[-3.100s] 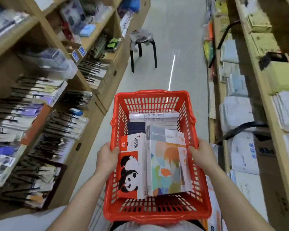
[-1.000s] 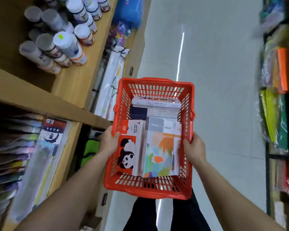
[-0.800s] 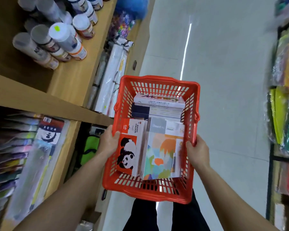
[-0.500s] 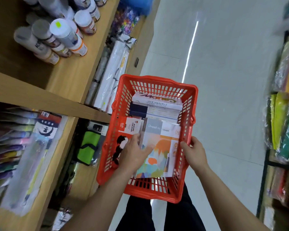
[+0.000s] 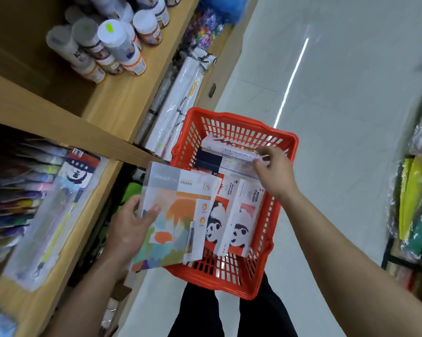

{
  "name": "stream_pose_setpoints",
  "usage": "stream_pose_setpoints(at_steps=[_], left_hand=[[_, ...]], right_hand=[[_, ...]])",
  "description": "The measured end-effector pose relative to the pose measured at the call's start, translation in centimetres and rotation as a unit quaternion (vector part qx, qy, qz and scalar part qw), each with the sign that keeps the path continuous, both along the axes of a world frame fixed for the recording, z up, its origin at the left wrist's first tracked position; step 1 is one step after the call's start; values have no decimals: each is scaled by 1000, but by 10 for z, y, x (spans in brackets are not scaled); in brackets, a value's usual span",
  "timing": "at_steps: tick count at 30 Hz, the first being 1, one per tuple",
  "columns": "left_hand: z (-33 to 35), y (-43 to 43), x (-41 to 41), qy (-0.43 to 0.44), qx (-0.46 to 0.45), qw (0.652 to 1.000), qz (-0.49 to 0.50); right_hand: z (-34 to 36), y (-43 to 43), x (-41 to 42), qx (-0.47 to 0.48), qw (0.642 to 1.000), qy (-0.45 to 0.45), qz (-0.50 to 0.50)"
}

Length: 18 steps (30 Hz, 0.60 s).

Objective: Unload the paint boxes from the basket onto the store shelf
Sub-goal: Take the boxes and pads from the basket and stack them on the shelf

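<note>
Already lifted: colourful paint box (image 5: 173,220), pinched by left hand (image 5: 129,227), thumb on cover, long axis along forearm, overhanging left rim of red basket (image 5: 232,283). Lay nearer wooden shelf (image 5: 122,100) at left. Right hand (image 5: 273,171) fingertips closed on white box (image 5: 229,154) at far end. Panda boxes (image 5: 236,215) left inside.

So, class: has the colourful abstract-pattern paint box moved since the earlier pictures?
Yes. The left hand has lifted the box leftward, over the basket's left rim, toward the shelf.
</note>
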<state>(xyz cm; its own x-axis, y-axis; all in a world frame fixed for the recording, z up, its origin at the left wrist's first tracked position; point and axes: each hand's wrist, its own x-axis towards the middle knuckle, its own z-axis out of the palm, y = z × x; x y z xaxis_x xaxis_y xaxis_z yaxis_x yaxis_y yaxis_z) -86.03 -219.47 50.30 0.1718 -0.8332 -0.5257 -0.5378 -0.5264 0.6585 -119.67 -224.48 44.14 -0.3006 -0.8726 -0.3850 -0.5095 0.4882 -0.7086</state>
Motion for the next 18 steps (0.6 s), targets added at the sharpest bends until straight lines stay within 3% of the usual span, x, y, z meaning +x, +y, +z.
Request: stream_pose_setpoints(at_steps=[7,10,18], left_hand=[[-21,18,14,5,-27,997,74],[-29,21,13,1,-39,996,85],[-35,30,15,9,-47,994,100]], right_hand=[[-66,-49,0,164,974,95,122],[-78,-43,1,140,970,159,118],[-86,-54,8,158,968,145,132]])
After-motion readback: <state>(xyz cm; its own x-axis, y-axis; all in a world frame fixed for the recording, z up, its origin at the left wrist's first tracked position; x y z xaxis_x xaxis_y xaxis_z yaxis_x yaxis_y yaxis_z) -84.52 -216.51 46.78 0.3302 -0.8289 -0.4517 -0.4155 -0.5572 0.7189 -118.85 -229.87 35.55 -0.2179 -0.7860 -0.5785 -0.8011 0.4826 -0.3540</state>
